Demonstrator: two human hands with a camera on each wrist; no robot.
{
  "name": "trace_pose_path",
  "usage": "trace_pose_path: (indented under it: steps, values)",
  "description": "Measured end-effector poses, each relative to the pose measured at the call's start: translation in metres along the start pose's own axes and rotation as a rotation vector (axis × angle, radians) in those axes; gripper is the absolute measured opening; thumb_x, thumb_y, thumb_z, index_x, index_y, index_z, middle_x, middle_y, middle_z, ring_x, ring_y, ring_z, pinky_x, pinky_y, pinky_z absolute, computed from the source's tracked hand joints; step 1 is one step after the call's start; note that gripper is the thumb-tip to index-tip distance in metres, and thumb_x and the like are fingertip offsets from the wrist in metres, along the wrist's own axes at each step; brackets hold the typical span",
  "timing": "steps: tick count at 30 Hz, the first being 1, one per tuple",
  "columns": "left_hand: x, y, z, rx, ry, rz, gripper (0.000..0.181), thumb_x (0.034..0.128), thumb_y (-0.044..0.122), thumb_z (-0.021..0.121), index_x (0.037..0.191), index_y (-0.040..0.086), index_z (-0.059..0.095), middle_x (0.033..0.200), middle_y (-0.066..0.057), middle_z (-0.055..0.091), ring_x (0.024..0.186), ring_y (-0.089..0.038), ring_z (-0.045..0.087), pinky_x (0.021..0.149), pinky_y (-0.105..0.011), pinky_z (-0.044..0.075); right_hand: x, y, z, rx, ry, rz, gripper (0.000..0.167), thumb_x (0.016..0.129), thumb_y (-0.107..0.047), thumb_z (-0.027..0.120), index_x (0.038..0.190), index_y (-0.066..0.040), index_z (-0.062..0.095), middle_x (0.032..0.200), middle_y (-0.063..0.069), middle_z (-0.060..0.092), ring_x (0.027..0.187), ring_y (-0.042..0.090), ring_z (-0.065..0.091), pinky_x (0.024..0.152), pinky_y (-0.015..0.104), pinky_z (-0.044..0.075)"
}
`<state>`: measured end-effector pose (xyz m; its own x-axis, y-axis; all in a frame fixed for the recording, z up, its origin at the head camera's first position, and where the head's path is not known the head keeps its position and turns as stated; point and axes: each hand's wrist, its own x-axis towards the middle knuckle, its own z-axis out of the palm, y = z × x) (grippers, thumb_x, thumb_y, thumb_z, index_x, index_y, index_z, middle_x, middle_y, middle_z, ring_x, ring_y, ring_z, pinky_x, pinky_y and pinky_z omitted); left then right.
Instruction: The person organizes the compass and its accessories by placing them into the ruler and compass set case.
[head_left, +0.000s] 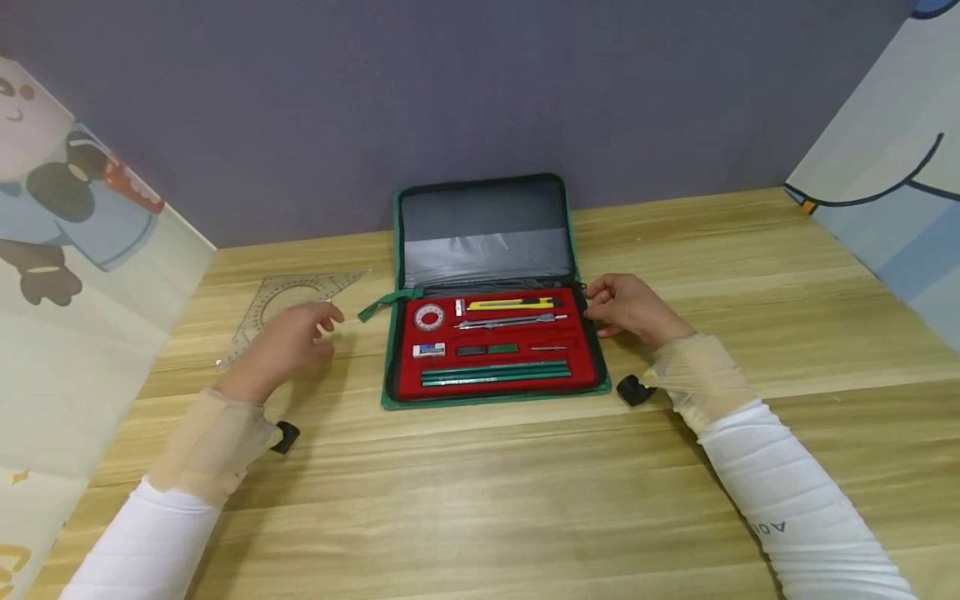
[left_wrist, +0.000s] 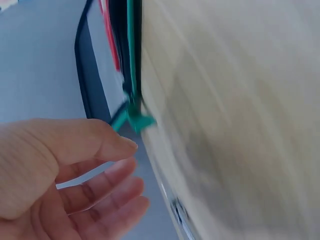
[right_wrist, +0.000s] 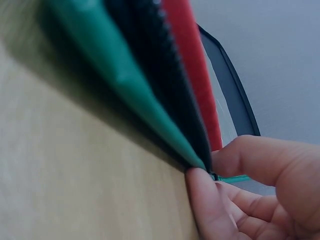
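Case (head_left: 483, 208) open, pencils (head_left: 495, 371), eraser (head_left: 429, 351), yellow cutter (head_left: 514, 305) inside

I get soft, even light overhead, a faint shadow on the worktop (head_left: 480, 500) at eight o'clock, and glare inside the case (head_left: 483, 250) lid at twelve. My left-wrist view smears toward three; my right blurs at eleven.

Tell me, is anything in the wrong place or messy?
Maybe one thing: the clear triangle ruler lies outside the open case, on the table to its left, while the pencils sit neatly in the red tray. Nothing looks spilled.
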<state>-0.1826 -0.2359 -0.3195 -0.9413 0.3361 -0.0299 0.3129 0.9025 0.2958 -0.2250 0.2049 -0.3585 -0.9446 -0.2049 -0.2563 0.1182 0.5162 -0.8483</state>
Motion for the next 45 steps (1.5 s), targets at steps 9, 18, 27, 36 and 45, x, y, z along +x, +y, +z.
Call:
trace_pose_path:
  steps: [9,18,27,36,45]
  values:
    - [-0.004,-0.031,-0.016,0.032,-0.003,-0.108,0.039,0.0824,0.003,0.061,0.119,-0.007,0.053,0.107,-0.029,0.060,0.094,-0.043,0.058,0.078,-0.054,0.045,0.000,0.001,-0.001,-0.004,-0.005,-0.003,0.041,0.088,-0.003,0.058,0.124,0.010,0.043,0.096,0.012,0.049,0.076,0.014,0.055,0.062,0.027,0.055]
    - [-0.008,-0.053,-0.017,0.045,-0.056,-0.155,0.038,0.0861,0.004,0.056,0.119,-0.013,0.049,0.112,-0.036,0.055,0.098,-0.049,0.054,0.081,-0.058,0.043,-0.001,0.000,-0.002,-0.011,-0.001,-0.011,0.039,0.088,-0.003,0.058,0.123,0.011,0.043,0.097,0.013,0.049,0.076,0.014,0.055,0.063,0.027,0.055]
    - [-0.003,-0.062,-0.012,0.057,-0.066,-0.152,0.032,0.0846,0.002,0.055,0.111,-0.016,0.052,0.103,-0.035,0.058,0.094,-0.049,0.056,0.081,-0.057,0.044,0.000,0.000,-0.001,-0.008,0.000,-0.005,0.040,0.088,-0.003,0.058,0.123,0.010,0.044,0.098,0.014,0.049,0.077,0.015,0.055,0.063,0.028,0.055]
    - [0.000,-0.068,-0.008,0.078,-0.031,-0.129,0.027,0.0810,0.002,0.056,0.102,-0.015,0.056,0.097,-0.031,0.061,0.092,-0.047,0.057,0.081,-0.055,0.045,0.001,0.000,0.000,-0.001,-0.008,0.011,0.041,0.088,-0.003,0.058,0.124,0.010,0.043,0.098,0.013,0.049,0.077,0.015,0.055,0.063,0.027,0.055]
    - [0.003,-0.067,-0.009,0.057,-0.067,-0.104,0.022,0.0799,0.011,0.063,0.090,-0.009,0.060,0.077,-0.014,0.062,0.070,-0.027,0.056,0.069,-0.043,0.046,-0.001,0.000,0.000,0.003,-0.010,-0.003,0.040,0.088,-0.003,0.058,0.123,0.010,0.043,0.096,0.012,0.049,0.077,0.015,0.055,0.063,0.028,0.055]
